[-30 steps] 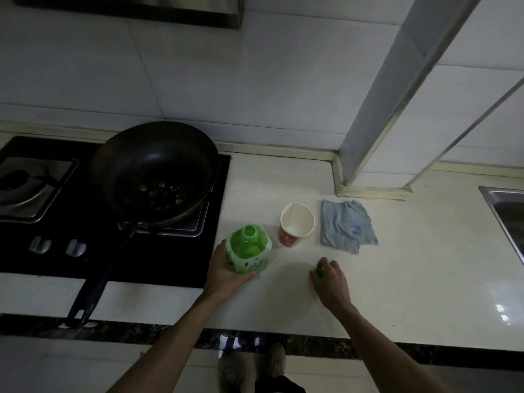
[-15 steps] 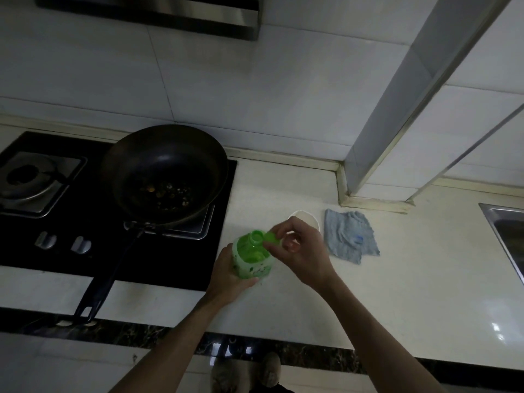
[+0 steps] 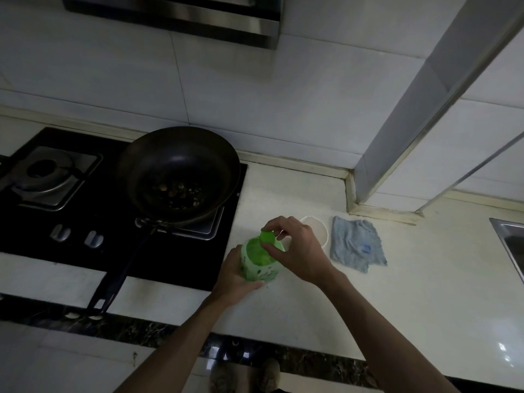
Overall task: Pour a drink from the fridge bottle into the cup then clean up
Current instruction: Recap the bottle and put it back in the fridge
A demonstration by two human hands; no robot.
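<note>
Head camera looks down on a pale countertop [image 3: 425,293] that runs along a white tiled wall. A black gas hob [image 3: 170,259] is set into the countertop's left part, under a steel range hood [image 3: 175,21]. On the hob's right burner sits a dark frying pan [image 3: 178,174] with bits of food in its bottom, its long handle pointing toward the countertop's front edge. At the countertop's right edge a corner of a steel sink [image 3: 510,239] shows. A grey-blue cloth [image 3: 357,245] lies crumpled near the back edge, just in front of a wall column.

Just right of the hob, about midway between the back and front edges, a green plastic drink bottle [image 3: 256,265] stands upright. The left hand [image 3: 235,276] grips its body, fingers wrapped round the far side and thumb on the near side. A white paper cup [image 3: 319,228] stands between the bottle and the cloth, largely hidden behind the right hand [image 3: 297,251]. That hand pinches the green cap [image 3: 267,238] between thumb and fingers at the bottle's mouth; whether the cap is seated on the threads cannot be told.
</note>
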